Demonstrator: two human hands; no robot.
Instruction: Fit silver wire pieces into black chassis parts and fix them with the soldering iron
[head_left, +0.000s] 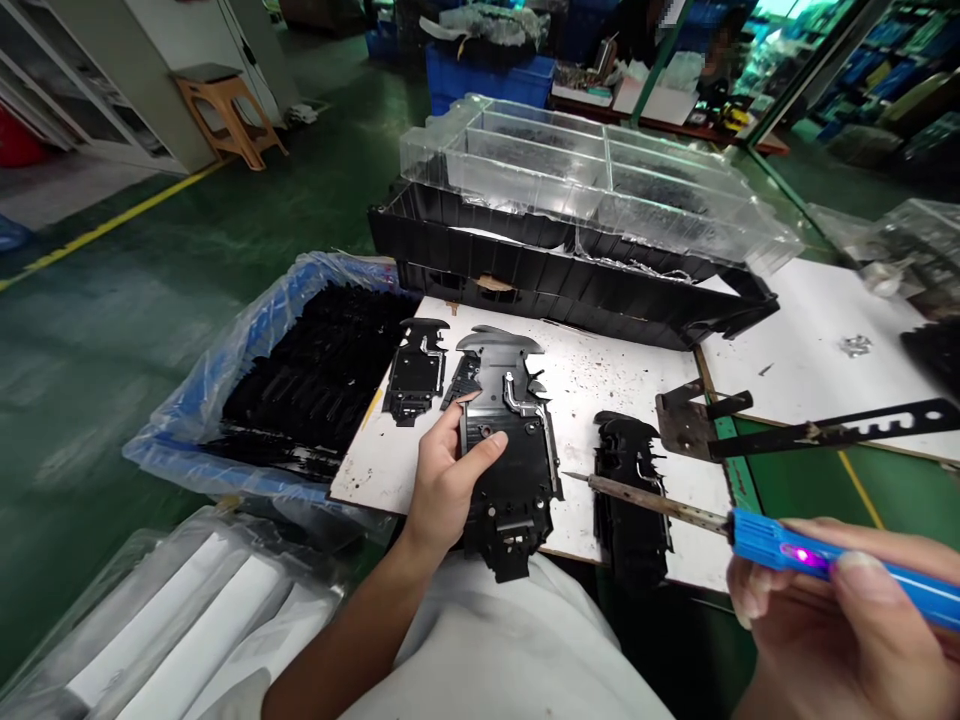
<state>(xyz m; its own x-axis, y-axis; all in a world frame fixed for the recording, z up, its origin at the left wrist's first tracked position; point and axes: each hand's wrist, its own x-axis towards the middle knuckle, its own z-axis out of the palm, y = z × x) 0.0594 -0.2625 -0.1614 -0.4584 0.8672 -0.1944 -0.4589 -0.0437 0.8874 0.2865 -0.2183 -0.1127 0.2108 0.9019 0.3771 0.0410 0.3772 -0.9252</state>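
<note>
My left hand (450,480) grips a black plastic chassis plate (510,460) by its left edge, thumb on top. A silver bent strip (517,400) lies along the plate's upper right part. My right hand (847,600) is closed round a blue soldering iron (780,545) with a purple light on its handle. The iron's metal tip points left and ends just right of the held plate, apart from it in the picture. To the right lies a stack of black plates (630,500), and a smaller-looking black plate (417,372) rests at the table's left.
Behind the white table (600,370) sits a long black tray (540,280) with clear plastic trays (555,160) on top. A blue lined bin (180,410) of black parts stands left. A dark metal bracket (686,425) juts in at right. Wrapped white rolls (180,620) lie lower left.
</note>
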